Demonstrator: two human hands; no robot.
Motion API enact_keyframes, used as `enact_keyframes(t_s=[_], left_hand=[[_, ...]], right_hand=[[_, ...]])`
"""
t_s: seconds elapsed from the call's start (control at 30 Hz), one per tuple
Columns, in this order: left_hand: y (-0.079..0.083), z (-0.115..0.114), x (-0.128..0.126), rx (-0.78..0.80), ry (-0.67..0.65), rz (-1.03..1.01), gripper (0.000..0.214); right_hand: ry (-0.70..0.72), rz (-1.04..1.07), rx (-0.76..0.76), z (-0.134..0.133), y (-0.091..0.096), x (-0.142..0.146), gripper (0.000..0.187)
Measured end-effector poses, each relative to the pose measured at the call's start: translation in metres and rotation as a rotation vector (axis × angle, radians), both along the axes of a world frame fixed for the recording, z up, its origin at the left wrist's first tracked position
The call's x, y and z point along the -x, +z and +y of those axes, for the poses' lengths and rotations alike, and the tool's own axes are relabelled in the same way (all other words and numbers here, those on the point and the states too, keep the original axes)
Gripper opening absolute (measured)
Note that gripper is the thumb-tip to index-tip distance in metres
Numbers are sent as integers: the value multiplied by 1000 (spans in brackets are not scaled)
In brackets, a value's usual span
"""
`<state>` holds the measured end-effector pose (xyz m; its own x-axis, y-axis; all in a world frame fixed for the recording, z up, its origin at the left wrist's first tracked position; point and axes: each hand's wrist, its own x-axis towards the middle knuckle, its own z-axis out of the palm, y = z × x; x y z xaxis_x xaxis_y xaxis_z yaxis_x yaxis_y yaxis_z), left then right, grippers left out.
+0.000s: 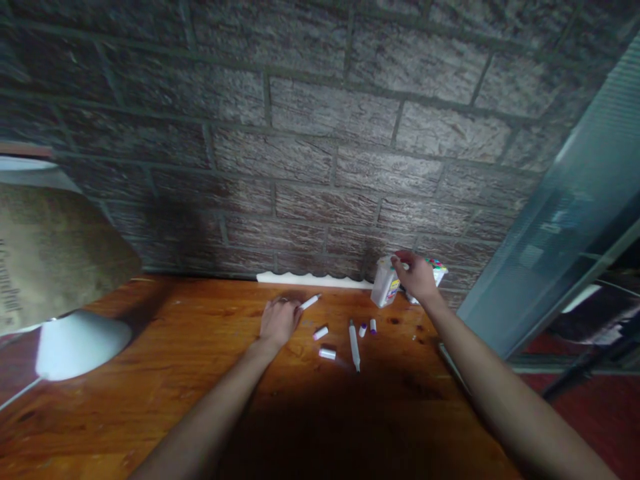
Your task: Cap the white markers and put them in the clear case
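My left hand [281, 321] is closed around a white marker [310, 302] whose uncapped tip points up and right. My right hand [416, 275] is at the top of a clear plastic container [384, 285] with a coloured label; its fingers are bent at the rim, and whether they pinch anything there is unclear. Between the hands lies a second white marker [355, 347], uncapped. Near it are two caps with pink ends, one cap [321, 333] above the other cap [327, 354]. Two purple-ended caps, a cap [363, 330] and another cap [373, 327], lie beside the marker.
Behind my right hand stands another container [439, 272] with colourful marker ends at its top. A white wavy-edged strip [315, 280] runs along the brick wall [300, 167]. A lamp with a burlap shade [55, 253] stands left on the wooden table [165, 413].
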<state>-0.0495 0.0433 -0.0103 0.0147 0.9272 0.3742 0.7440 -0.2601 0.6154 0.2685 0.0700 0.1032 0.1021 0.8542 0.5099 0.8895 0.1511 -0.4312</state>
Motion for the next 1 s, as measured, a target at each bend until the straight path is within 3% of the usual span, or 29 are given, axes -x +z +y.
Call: enact_keyframes(t_s=[0.07,0.17,0.27,0.33,0.4,0.53,0.67,0.8,0.9,1.0], left_hand=[[2,-1,-4,22,-43,-118,18],[7,-4,-13,67,-126,-286,32],[14,-12,-26,157,-214,-561,40],[20,-20,-35,248,-286,-751,38],[25,-28,-43,299,-329,-816,36],[29,-38,-52,365,-375,-705,32],[25,-39,-51,385,-473,-559,33],[25,-37,-43,283,-562,-180,30],[25,-36,-38,232,-675,107,26],[26,-38,-37,216,-699,190,15]], right_hand=[[138,193,-194,-23,-21,12,32],[389,401,-119,-57,-62,40,30],[536,377,-36,-78,-93,63,48],[596,304,4,-81,-101,69,58],[598,240,-2,-77,-102,67,59],[571,191,-49,-69,-100,52,43],[520,282,-61,-71,-94,40,30],[449,537,-84,-70,-85,31,31],[476,754,-87,-66,-81,29,31],[551,911,-43,-65,-80,34,36]])
